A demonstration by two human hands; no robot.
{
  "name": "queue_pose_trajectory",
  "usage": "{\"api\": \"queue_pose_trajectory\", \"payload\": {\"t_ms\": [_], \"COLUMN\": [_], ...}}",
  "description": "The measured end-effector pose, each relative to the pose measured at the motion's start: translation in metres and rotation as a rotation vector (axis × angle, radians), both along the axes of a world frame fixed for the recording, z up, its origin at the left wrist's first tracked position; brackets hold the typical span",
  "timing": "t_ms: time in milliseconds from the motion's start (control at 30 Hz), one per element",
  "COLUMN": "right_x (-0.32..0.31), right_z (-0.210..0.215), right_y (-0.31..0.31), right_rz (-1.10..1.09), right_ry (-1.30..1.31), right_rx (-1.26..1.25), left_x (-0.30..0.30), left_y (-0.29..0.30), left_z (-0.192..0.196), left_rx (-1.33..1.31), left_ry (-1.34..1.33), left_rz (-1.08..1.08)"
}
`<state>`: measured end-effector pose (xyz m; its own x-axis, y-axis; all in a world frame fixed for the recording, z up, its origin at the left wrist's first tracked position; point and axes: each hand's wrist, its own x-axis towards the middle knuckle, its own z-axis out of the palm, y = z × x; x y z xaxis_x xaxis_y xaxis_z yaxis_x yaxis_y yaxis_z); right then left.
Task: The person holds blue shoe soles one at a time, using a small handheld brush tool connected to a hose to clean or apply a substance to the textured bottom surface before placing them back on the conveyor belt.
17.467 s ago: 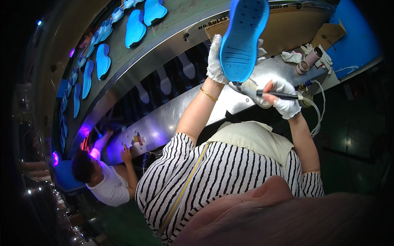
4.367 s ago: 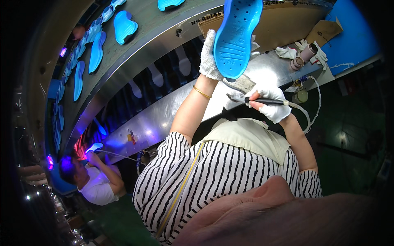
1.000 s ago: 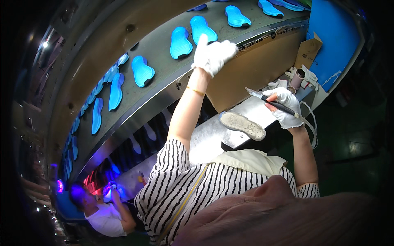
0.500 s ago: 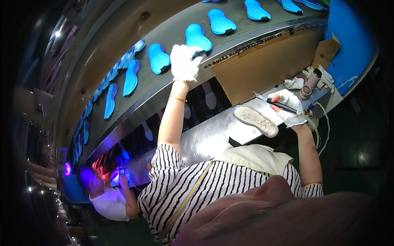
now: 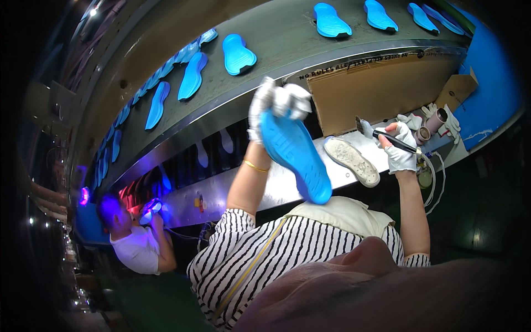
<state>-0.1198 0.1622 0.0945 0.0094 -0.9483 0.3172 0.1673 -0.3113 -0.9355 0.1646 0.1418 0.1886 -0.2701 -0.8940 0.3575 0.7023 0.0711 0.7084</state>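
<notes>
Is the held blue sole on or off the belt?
Off: the left hand holds the blue sole by one end, outside the conveyor belt.

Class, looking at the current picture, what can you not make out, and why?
All in the head view:
Left hand: exact finger outlines, blurred.
Blue sole: its far face, turned away from the camera.
Grey sole: its underside, hidden against the bench.
Thing held by the co-worker: too small, lost in purple glare.
</notes>
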Motion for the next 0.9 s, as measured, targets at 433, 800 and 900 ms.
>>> {"api": "queue_pose_trajectory", "payload": {"t_ms": [433, 800, 900], "right_x": [0.035, 0.059, 0.064], "right_z": [0.017, 0.031, 0.025], "right_y": [-0.01, 0.012, 0.014], "right_rz": [0.01, 0.075, 0.073], "right_ry": [-0.01, 0.158, 0.356], "right_rx": [-0.15, -0.136, -0.235], "left_x": [-0.073, -0.074, -0.065], "left_y": [0.035, 0.026, 0.025], "left_z": [-0.085, -0.109, -0.111], "left_rx": [0.543, 0.492, 0.484], "left_ry": [0.244, 0.16, 0.136], "left_rz": [-0.275, -0.074, -0.105]}}
